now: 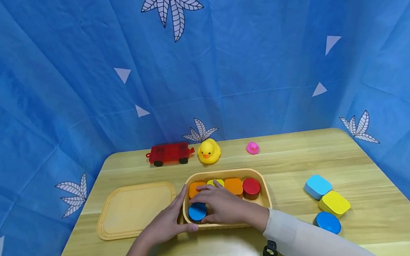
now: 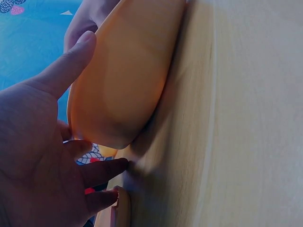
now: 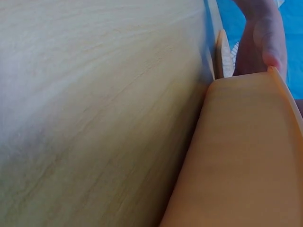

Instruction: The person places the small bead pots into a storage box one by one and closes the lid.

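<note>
A light-orange box (image 1: 266, 203) stands on the wooden table and holds several coloured blocks. My left hand (image 1: 167, 221) lies along the box's left end, fingers fairly straight and thumb at the front rim; the left wrist view shows this hand (image 2: 42, 137) against the outer wall. Inside the box, my right hand (image 1: 223, 203) holds a round blue block (image 1: 197, 211) in the front left corner between thumb and fingers. Behind it sit an orange block (image 1: 195, 188), a partly hidden yellow-green block (image 1: 219, 182), another orange block (image 1: 234, 186) and a round red block (image 1: 251, 188).
A flat light-orange lid (image 1: 135, 210) lies left of the box. On the right are a light-blue block (image 1: 317, 186), a yellow block (image 1: 334, 203) and a round blue block (image 1: 327, 223). Behind stand a red toy wagon (image 1: 170, 153), a yellow duck (image 1: 209, 151) and a pink duck (image 1: 252, 148).
</note>
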Tool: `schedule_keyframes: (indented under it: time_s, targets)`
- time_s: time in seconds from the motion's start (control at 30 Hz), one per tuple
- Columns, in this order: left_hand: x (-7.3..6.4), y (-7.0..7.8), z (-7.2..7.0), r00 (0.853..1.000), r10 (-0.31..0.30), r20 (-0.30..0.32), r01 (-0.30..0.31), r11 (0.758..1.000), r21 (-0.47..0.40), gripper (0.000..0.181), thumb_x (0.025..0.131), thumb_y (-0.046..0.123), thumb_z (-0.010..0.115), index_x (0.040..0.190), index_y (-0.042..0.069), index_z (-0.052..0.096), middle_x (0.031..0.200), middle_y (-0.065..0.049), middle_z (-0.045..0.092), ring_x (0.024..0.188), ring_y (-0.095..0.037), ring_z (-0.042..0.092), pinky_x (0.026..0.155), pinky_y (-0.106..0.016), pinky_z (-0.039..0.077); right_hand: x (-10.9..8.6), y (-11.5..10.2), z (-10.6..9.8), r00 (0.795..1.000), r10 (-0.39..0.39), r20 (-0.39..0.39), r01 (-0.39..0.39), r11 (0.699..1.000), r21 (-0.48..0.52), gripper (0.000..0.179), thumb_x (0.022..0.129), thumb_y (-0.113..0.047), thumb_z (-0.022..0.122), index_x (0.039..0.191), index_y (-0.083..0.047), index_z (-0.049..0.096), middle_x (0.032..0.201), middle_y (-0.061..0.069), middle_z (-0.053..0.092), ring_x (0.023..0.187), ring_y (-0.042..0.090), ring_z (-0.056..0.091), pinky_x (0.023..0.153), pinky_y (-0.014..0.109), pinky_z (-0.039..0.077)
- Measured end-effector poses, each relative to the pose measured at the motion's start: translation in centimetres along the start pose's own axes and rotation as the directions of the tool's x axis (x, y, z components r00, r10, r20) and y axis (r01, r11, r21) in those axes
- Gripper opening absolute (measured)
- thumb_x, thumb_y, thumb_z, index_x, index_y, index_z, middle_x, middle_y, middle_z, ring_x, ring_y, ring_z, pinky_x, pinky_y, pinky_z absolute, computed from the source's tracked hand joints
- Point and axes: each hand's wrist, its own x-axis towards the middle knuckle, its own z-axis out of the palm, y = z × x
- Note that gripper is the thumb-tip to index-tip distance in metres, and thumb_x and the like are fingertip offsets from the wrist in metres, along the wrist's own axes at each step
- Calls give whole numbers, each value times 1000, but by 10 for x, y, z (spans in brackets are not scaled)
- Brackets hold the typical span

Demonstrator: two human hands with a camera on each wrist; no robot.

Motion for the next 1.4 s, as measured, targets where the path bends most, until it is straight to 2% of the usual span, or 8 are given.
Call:
schedule_keyframes:
  time_s: [0.2,0.4,0.6,0.77,1.1,1.4]
  targets:
    - [0,0,-2,1000,8,-4,-8,1000,11,113,89,57,74,167,33,-4,174,-8,9,152,-43,29,116,-64,36,-1,2,-6,1000,11,-21,-10,999,32,60,89,-36,83,145,-26,61,150,-9,57,149,20,39,122,67,17]
    - [0,0,0,1000,12,2,-12,1000,1,112,91,52,75,166,33,-6,173,-8,8,153,-43,26,117,-64,32,-11,6,-12,999,37,-37,-34,997,74,59,90,-34,82,144,-24,62,149,-9,58,150,22,38,124,66,13]
    - [-1,1,1,1000,7,-7,-7,1000,8,113,90,50,77,166,32,-5,173,-9,9,153,-44,26,117,-65,32,-25,12,-19,995,82,-48,-76,990,117,58,91,-31,82,144,-21,61,150,-6,57,151,24,37,125,62,11]
    - [0,2,1,1000,-3,-8,3,1000,16,114,89,51,77,166,33,-5,173,-10,10,154,-43,25,118,-65,31,-40,21,-25,990,110,-86,-94,980,174,60,90,-28,82,145,-19,60,151,-1,57,150,27,37,125,63,11]
    - [2,0,2,1000,-9,-6,10,1000,26,116,88,53,77,166,33,-5,173,-9,10,155,-42,24,119,-63,30,-71,35,-38,977,94,-192,-63,984,166,61,89,-21,83,144,-10,59,149,14,56,144,37,44,121,69,18]
    - [2,0,2,1000,-15,-2,15,1000,24,115,89,53,77,166,34,-6,173,-9,9,154,-42,24,119,-63,30,-95,44,-46,968,134,-214,-93,977,193,60,88,-16,83,143,-9,60,148,12,57,144,40,43,119,71,18]
